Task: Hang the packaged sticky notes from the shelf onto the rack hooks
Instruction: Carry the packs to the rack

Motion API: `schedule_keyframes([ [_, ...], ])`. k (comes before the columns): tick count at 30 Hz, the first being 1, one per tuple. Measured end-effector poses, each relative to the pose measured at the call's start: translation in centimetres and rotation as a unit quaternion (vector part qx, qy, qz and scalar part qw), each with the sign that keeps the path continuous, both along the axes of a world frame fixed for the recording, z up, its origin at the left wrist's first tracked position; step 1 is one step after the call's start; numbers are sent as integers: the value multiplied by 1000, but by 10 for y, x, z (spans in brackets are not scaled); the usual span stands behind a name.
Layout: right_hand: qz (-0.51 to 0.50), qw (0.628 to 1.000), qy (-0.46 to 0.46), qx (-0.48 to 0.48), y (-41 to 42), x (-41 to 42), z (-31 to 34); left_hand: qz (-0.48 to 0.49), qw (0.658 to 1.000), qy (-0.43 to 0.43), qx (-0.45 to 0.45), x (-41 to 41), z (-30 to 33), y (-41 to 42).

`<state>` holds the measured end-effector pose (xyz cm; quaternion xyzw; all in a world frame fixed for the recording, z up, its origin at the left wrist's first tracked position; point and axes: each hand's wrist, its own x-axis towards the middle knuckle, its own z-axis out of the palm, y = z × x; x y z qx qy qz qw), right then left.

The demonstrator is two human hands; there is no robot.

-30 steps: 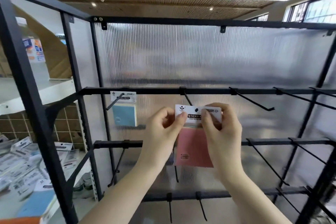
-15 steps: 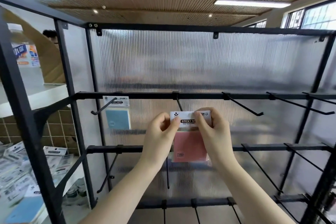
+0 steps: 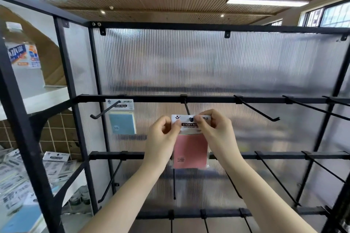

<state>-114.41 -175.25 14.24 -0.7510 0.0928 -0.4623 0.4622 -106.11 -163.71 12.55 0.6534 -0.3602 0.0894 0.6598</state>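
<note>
A pink sticky-note pack (image 3: 190,150) with a white header card hangs in front of the black rack. My left hand (image 3: 162,136) pinches the card's left corner and my right hand (image 3: 216,132) pinches its right side. The card's hang hole sits at the tip of the second top-row hook (image 3: 186,107). A blue sticky-note pack (image 3: 122,121) hangs on the first top-row hook (image 3: 106,109) to the left.
Bare hooks (image 3: 257,109) stick out along the top, middle and bottom bars to the right. A ribbed translucent panel (image 3: 208,62) backs the rack. At lower left a shelf holds several more packs (image 3: 28,174). A large bottle (image 3: 22,56) stands upper left.
The pink pack and both hands stayed on the second top-row hook; the card's hole now shows the hook's tip in it. The view tilted up slightly.
</note>
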Motion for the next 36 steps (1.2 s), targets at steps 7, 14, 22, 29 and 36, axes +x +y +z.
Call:
schedule_keyframes([
  [7,-58,991,70,-95,-32,36,9,64,993,-65,79,41,7,-20],
  [14,-108,978,128,-121,-55,69,17,129,981,-37,138,73,19,-49],
  [22,-155,977,121,-76,-57,71,5,184,968,-41,164,70,18,-58],
  [29,-78,988,136,-6,-38,37,-55,173,950,-26,258,55,-32,-30],
  [36,85,967,222,-94,35,42,-96,174,920,-58,348,26,-84,50],
])
